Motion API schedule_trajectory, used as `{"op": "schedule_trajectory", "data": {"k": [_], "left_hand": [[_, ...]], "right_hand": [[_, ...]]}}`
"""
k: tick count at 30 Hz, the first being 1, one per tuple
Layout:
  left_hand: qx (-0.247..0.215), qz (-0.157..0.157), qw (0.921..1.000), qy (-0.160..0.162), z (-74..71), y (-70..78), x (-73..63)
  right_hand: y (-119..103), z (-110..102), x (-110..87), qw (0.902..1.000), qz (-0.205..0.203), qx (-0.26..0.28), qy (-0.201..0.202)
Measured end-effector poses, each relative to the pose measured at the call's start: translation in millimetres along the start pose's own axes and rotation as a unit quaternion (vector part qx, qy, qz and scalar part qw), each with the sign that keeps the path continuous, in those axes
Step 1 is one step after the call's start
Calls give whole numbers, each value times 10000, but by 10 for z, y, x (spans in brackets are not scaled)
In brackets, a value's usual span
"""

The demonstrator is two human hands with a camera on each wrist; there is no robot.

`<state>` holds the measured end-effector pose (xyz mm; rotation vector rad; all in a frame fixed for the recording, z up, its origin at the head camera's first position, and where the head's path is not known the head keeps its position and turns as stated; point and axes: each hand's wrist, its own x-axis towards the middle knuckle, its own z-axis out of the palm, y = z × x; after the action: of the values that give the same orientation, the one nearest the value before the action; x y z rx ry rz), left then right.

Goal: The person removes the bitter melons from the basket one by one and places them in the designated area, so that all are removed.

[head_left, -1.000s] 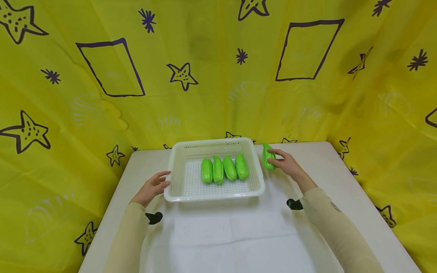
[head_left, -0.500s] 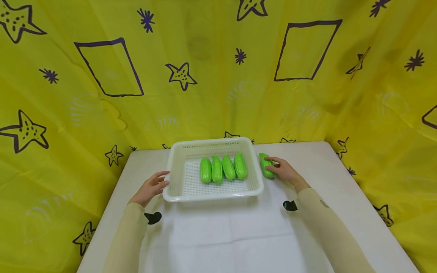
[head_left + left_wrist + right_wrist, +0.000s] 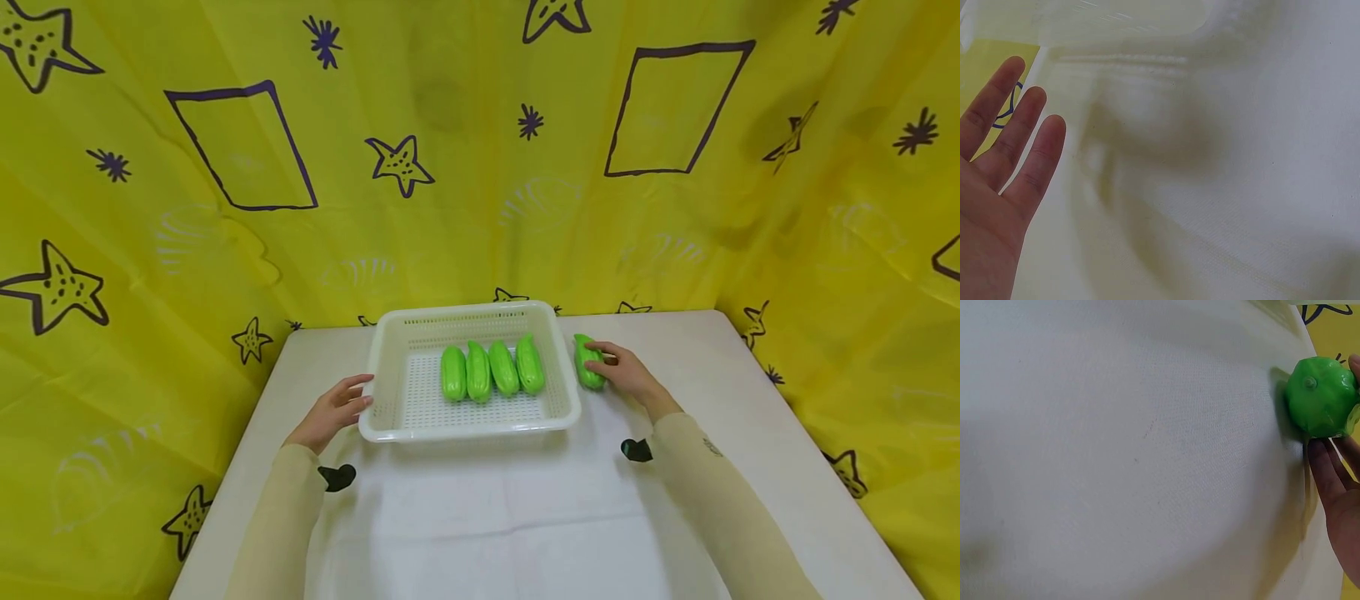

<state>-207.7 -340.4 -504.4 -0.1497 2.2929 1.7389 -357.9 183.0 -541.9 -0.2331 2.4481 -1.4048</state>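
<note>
Right of the white basket, my right hand (image 3: 630, 375) holds a green ridged gourd (image 3: 587, 363) between thumb and fingers, low over or on the table. In the right wrist view the gourd's rounded end (image 3: 1322, 397) shows, with fingers of the hand (image 3: 1338, 494) against its side. My left hand (image 3: 332, 410) is at the basket's left edge, its fingertips at or close to the rim; in the left wrist view several fingers of this hand (image 3: 1007, 162) are spread and nearly straight. Inside the basket (image 3: 465, 432), several similar green gourds (image 3: 478, 372) lie side by side.
A white cloth covers the table (image 3: 510, 525). A yellow curtain (image 3: 465, 242) with dark star and frame drawings stands behind the table and on both sides. Dark wrist-mounted pieces (image 3: 337, 477) stick out by both sleeves.
My right hand has lowered the gourd beside the basket's right side, toward me, and has since stayed almost still. The left hand and the gourds in the basket keep their places.
</note>
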Motion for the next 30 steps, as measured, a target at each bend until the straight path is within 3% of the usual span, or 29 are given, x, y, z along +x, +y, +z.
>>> {"op": "schedule_trajectory", "data": {"k": [8, 30], "left_hand": [[-27, 34, 10000, 27, 8, 0, -8], [-4, 65, 10000, 7, 7, -7, 2]], "right_hand": [[-6, -30, -22, 9998, -124, -148, -8], [-22, -74, -39, 9999, 27, -17, 113]]}}
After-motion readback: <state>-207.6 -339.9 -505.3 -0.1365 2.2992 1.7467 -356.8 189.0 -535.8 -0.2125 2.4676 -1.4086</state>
